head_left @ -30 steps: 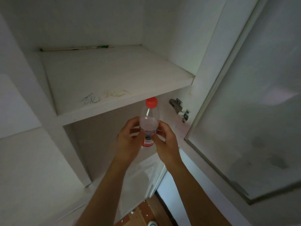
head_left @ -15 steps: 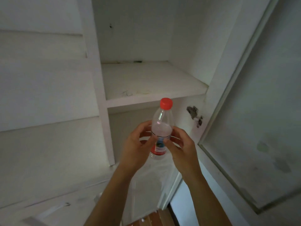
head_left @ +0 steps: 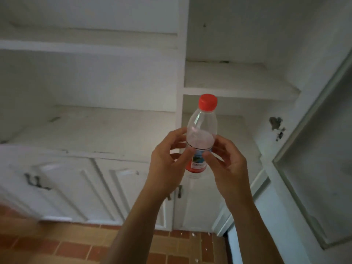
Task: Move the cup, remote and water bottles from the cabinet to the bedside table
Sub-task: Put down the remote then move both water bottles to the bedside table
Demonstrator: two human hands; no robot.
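A clear water bottle with a red cap and a red and blue label stands upright in the air in front of the white cabinet. My left hand grips its left side around the label, thumb across the front. My right hand holds the right side, fingers curled round the bottle. The bottle's lower part is hidden between my palms. No cup, remote or bedside table is in view.
The cabinet's glass door hangs open at the right, with a hinge on the frame. White shelves run to the left. Lower cupboard doors with dark handles stand above an orange tiled floor.
The view has pulled back and swung left and down: the shelves look farther, and the lower doors and floor have come into sight. Both hands keep the bottle between them.
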